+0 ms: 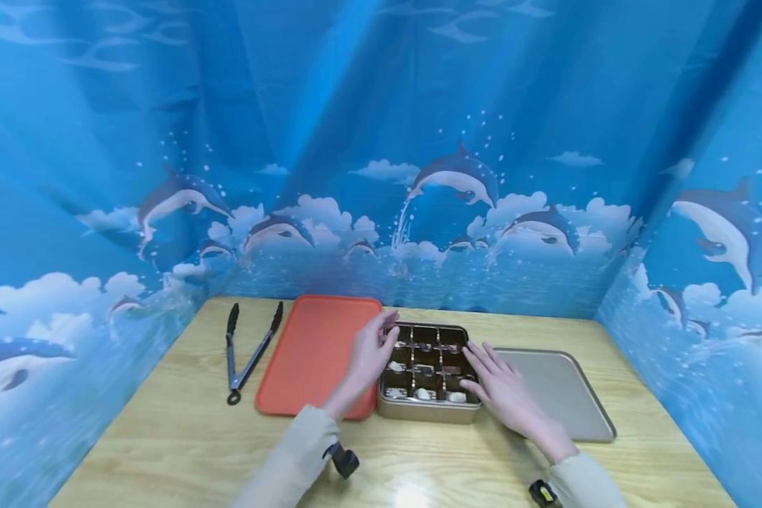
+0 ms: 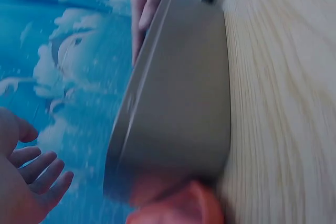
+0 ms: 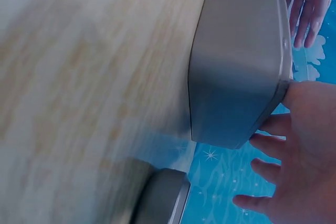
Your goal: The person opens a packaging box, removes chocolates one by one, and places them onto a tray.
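Note:
A deep metallic brown pan (image 1: 428,410) with a grid of square compartments stands on the table. Small whitish and brownish pieces sit in several compartments; their kind is too small to tell. My left hand (image 1: 370,353) is raised at the pan's left side, fingers loosely bent and holding nothing; in the left wrist view that hand (image 2: 26,182) is apart from the pan wall (image 2: 178,87). At the opposite side, my right hand (image 1: 502,388) has its fingers spread over the rim. The right wrist view shows this hand (image 3: 302,145) touching the pan's rim corner (image 3: 283,85).
Left of the pan lies a flat orange-red tray (image 1: 320,353), close against it. Black-tipped tongs (image 1: 254,362) lie spread farther left. A shallow grey tray (image 1: 561,395) is on the right, partly behind my right hand. A blue dolphin-print curtain (image 1: 355,141) surrounds the wooden table (image 1: 165,437).

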A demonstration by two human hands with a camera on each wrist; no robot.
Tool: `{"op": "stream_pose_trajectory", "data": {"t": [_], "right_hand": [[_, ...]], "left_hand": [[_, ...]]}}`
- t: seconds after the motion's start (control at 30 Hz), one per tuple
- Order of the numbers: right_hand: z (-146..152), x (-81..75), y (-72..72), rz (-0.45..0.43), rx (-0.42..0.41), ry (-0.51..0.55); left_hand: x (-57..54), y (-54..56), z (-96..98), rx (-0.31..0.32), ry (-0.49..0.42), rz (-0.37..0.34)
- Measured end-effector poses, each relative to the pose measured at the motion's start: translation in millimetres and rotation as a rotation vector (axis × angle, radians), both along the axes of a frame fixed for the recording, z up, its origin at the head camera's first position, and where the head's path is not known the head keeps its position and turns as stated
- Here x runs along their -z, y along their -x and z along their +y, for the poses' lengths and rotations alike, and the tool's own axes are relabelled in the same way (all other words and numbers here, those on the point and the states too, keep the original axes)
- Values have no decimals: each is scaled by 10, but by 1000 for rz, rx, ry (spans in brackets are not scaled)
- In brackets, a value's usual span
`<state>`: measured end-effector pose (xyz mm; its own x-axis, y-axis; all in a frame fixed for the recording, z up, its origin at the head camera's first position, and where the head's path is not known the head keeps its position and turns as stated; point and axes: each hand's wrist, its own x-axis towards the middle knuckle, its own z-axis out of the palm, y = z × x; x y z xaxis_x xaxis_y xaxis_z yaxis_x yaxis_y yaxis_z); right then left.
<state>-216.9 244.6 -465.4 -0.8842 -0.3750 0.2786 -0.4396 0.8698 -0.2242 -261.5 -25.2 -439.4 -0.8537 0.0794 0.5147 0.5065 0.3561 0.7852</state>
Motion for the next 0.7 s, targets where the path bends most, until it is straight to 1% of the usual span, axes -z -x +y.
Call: {"op": "stream_pose_trajectory", "data": {"t": [0.17, 0.27, 0.43, 0.5, 0.57, 0.7], "right_hand": [[-11, -6, -20, -24, 2, -20], [-10, -12, -24, -31, -3, -25], [0, -11, -24, -40, 0, -29], [12, -7, -23, -43, 0, -27], [16, -4, -21, -51, -3, -22], [18, 7, -19, -69, -8, -13]], "left_hand": [[62, 35, -339, -77, 17, -29], [95, 51, -545, -137, 42, -46], [107, 82, -890, -238, 94, -39], [94, 97, -1033, -287, 138, -38], [78, 108, -1188, -339, 189, -54], [66, 113, -1516, -449, 281, -132]]}}
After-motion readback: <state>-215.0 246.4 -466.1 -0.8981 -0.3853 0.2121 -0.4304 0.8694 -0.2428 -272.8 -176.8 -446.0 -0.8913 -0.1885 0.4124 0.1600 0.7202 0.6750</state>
